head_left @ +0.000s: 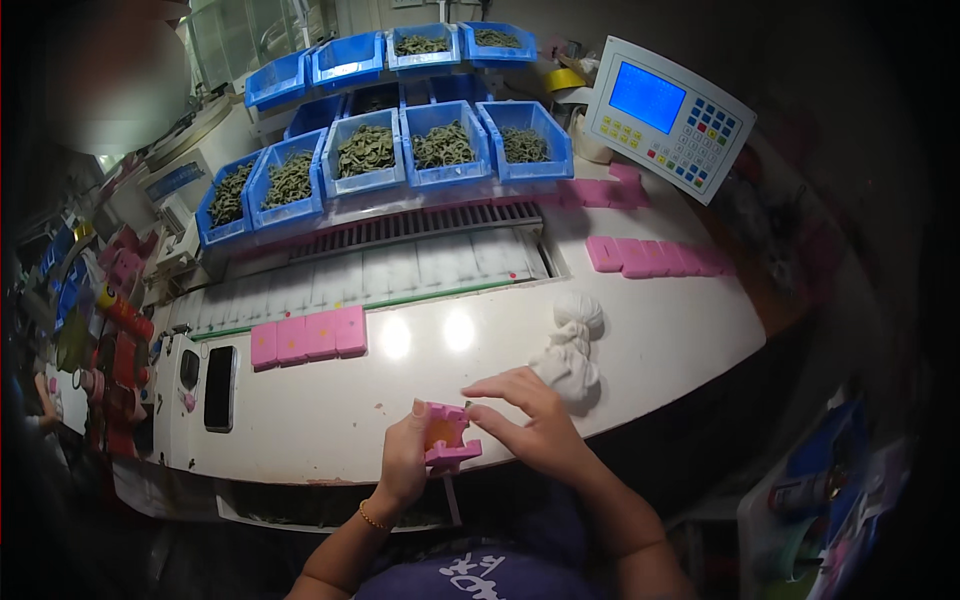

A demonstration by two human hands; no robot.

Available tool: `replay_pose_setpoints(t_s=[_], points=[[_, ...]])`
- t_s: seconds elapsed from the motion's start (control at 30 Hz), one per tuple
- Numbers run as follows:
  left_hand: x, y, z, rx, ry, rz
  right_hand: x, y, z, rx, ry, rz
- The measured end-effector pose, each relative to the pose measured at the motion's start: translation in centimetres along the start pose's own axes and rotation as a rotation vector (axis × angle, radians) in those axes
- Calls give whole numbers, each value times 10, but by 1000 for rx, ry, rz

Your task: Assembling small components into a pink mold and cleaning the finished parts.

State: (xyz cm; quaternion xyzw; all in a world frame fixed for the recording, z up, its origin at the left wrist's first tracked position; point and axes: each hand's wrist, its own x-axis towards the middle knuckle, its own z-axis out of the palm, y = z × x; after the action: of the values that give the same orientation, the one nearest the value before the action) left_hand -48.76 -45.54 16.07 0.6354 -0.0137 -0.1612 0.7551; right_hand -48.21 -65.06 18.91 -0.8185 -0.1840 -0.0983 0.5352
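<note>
The pink plastic block (449,436) sits at the near edge of the white worktop (400,400), gripped in my left hand (405,462). My right hand (528,420) pinches at its top corner with thumb and forefinger. A white cloth bundle (570,350) lies just beyond, a row of pink blocks (308,337) farther left, blue bins (400,150) behind.

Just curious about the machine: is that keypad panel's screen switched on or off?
On. The screen on the keypad panel glows bright blue, while the phone lying on the table is dark.
</note>
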Motion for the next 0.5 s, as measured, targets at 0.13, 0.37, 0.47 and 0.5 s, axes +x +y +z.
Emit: replay_pose_setpoints(t_s=[0.13,0.37,0.47,0.5], points=[[-4,-5,-3,139,-21,124,9,-2,1,48,-116,-3],[-8,-4,-3,281,-133,167,11,7,-10,158,-287,82],[-7,-14,-7,248,-188,145,7,8,-9,124,-280,77],[-6,-14,-6,246,-193,144,6,12,-8,121,-276,80]])
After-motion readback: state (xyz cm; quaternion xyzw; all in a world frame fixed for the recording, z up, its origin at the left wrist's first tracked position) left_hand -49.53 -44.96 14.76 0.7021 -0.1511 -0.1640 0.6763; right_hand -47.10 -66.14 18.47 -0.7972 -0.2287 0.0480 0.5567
